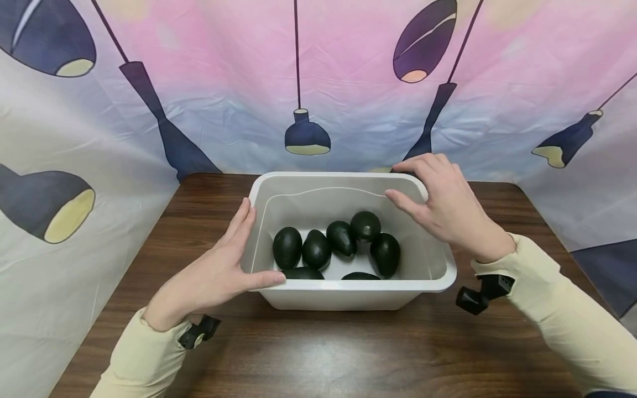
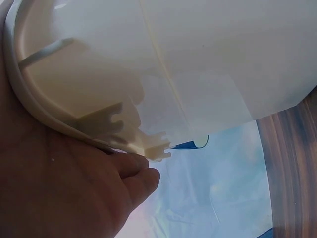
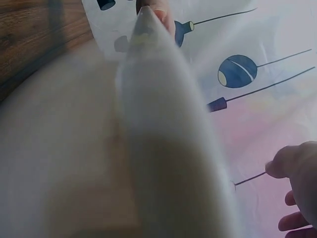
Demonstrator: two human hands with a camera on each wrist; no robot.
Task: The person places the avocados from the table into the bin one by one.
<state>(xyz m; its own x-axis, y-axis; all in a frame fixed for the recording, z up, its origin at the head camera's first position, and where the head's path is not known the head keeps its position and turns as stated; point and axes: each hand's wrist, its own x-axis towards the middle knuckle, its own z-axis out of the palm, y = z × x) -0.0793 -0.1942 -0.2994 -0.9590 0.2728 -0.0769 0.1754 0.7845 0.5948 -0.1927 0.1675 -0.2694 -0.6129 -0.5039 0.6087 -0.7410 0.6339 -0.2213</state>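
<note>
A light grey plastic bin [image 1: 343,298] stands on the wooden table and holds several dark green avocados [image 1: 316,250]. My left hand [image 1: 214,276] rests against its left front corner, thumb laid over the front rim and straight fingers along the left side. In the left wrist view, the fingertips [image 2: 143,181] lie at the underside of the rim. Over the right back corner, my right hand [image 1: 448,207] hovers with thumb and fingers spread. The right wrist view shows this hand [image 3: 302,173] apart from the blurred rim, holding nothing.
The brown wooden table [image 1: 323,354] extends around the bin. A cloth backdrop [image 1: 239,83] printed with hanging lamps rises behind it and along both sides. Each wrist carries a small black camera [image 1: 199,331].
</note>
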